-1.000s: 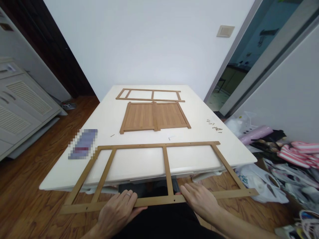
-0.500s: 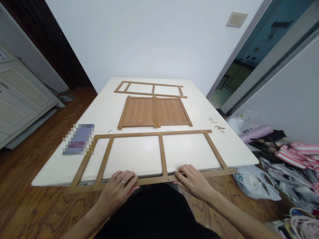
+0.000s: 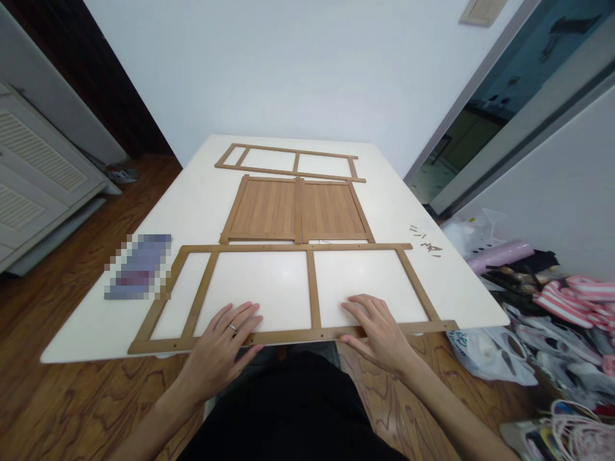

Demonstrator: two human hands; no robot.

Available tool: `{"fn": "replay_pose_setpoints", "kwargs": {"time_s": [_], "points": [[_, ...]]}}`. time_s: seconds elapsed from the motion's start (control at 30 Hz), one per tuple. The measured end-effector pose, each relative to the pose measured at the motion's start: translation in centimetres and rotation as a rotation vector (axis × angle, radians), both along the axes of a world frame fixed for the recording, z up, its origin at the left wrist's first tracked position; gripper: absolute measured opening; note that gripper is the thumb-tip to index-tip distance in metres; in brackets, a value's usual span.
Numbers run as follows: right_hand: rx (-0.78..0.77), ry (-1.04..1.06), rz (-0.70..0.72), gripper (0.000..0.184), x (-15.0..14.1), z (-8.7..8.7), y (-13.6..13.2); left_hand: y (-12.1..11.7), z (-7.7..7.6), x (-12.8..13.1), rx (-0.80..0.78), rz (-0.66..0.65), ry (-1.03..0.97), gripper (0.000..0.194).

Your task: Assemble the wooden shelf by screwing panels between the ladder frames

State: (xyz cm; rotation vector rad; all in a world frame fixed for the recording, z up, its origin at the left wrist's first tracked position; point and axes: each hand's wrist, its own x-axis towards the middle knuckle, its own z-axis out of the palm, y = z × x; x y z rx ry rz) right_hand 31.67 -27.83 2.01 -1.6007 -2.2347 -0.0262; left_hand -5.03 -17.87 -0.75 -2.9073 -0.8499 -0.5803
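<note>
A long wooden frame [image 3: 313, 288] with crossbars lies flat along the near side of the white table [image 3: 192, 198]. My left hand [image 3: 225, 339], with a ring on one finger, rests over its near rail, fingers stretched out and loosely spread. Farther right, my right hand [image 3: 377, 330] lies across the same rail, its fingers reaching into the right opening and its thumb on my side. Neither hand is closed round the wood. Just beyond the frame are two joined wooden panels [image 3: 264, 208], close to its far rail.
A second wooden frame [image 3: 295, 163] lies near the wall. Small hardware pieces [image 3: 427, 246] are scattered at the table's right. A blurred-out purple item [image 3: 141, 266] lies at the left. Bags and striped cloth [image 3: 571, 298] are heaped on the right.
The near frame has slid away from me, fully onto the table and close to the panels. Both hands have moved forward with it, and their fingers have straightened from a curled hold.
</note>
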Motion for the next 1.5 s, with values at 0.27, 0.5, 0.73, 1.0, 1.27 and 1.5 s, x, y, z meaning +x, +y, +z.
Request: {"fn": "replay_pose_setpoints", "kwargs": {"time_s": [0.27, 0.5, 0.73, 1.0, 1.27, 1.5], "points": [[-0.121, 0.115, -0.127, 0.028, 1.3, 2.8, 3.5, -0.1, 2.1, 0.2, -0.101, 0.02, -0.048, 0.037], [-0.376, -0.037, -0.494, 0.041, 7.1, 6.0, 16.7, 1.3, 2.2, 1.9, -0.141, -0.045, -0.136, 0.02], [-0.603, -0.123, -0.675, 0.037, 11.2, 6.8, 20.6, 1.1, 2.8, 6.2, -0.241, -0.121, -0.144, 0.017], [-0.61, -0.139, -0.627, 0.037, 10.6, 6.6, 20.2, -0.6, 2.0, 11.0, -0.173, -0.277, -0.036, 0.05], [-0.625, -0.099, -0.262, 0.032, 4.4, 5.4, 21.0, -1.7, 0.1, 11.6, -0.044, -0.23, -0.06, 0.021], [-0.529, -0.139, -0.6, 0.041, 7.5, 5.7, 22.7, -2.8, 0.1, 11.7, 0.016, -0.236, -0.119, 0.017]]}}
